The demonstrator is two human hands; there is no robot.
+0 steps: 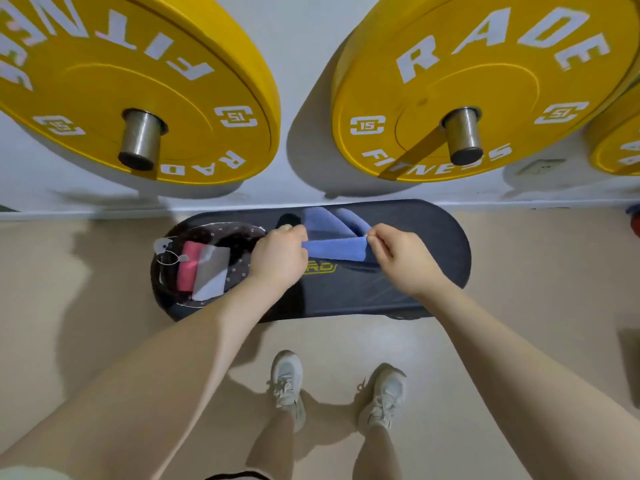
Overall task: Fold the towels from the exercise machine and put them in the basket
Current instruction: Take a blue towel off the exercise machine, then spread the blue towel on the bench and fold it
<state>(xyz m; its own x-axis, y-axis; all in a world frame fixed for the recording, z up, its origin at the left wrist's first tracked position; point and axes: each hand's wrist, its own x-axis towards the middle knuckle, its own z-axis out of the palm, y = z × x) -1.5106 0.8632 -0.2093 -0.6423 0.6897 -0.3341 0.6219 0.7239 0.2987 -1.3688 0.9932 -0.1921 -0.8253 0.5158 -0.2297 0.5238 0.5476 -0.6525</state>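
Basket (242, 233), dark w/ dotted lining, sits at L end of black padded bench (433, 258), approx 9 o'clock from the hands. Inside: folded pink towel (188, 266) and grey towel (211, 275) side by side, touching; white tag at rim. L hand (277, 258) pinches L edge of blue towel (336, 249), fingers curled. Towel held taut betw. both hands above bench, rest bunched at 12 o'clock. R hand (401, 258) pinches R edge. Yellow 15 plates (467, 81) on pegs overhead.
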